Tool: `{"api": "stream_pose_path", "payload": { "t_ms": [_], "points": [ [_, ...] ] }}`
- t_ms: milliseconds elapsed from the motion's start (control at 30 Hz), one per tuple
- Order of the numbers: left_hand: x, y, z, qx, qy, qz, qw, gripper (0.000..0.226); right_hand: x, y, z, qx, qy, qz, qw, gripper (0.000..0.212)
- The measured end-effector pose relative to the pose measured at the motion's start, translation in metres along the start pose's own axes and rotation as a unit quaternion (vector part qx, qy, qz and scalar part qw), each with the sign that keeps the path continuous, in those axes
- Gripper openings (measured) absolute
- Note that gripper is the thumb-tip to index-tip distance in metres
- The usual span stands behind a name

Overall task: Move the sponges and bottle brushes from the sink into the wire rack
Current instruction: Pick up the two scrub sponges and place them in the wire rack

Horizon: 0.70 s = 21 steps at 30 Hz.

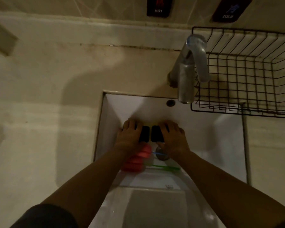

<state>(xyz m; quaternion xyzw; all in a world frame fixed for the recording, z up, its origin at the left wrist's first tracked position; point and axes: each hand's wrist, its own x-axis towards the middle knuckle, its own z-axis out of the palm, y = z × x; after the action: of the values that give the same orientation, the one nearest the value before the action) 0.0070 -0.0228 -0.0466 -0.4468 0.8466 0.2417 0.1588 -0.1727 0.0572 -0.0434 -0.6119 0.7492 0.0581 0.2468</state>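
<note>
Left hand (pixel 128 135) and right hand (pixel 173 137) each closing on black sponge (pixel 144 134) in sink (pixel 109 116), frame centre; grip wrapping, not fully visible. Next: lifting both to wire rack (pixel 247 71), upper right.

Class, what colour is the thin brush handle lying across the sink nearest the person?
Green: the brush handle shows best in the head view, the only one.

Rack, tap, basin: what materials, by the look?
Rack: thin dark wire in an open grid, likely coated or painted metal; dim light hides the finish. Tap: metal, dull silvery with soft highlights, probably worn chrome or steel. Basin: smooth glossy white, looks like glazed ceramic, though moulded resin is possible.
</note>
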Motion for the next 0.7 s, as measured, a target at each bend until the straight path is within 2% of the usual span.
{"api": "stream_pose_path", "payload": {
  "t_ms": [67,167,467,700],
  "points": [
    [0.004,0.001,0.001,0.003,-0.008,-0.007,1.000,0.081,0.003,-0.002,0.002,0.004,0.005,0.013,1.000,0.073],
    [0.007,0.004,0.003,0.007,-0.023,-0.016,1.000,0.083,0.002,-0.005,0.005,-0.001,-0.003,0.024,1.000,0.078],
    [0.012,0.005,0.005,-0.027,0.002,-0.026,0.999,0.071,0.001,-0.005,0.007,0.018,0.022,0.021,0.999,0.069],
    [-0.002,0.015,-0.020,0.016,0.063,0.037,0.997,0.071,-0.021,0.006,-0.023,0.030,0.051,-0.002,0.998,0.074]
  ]
}}
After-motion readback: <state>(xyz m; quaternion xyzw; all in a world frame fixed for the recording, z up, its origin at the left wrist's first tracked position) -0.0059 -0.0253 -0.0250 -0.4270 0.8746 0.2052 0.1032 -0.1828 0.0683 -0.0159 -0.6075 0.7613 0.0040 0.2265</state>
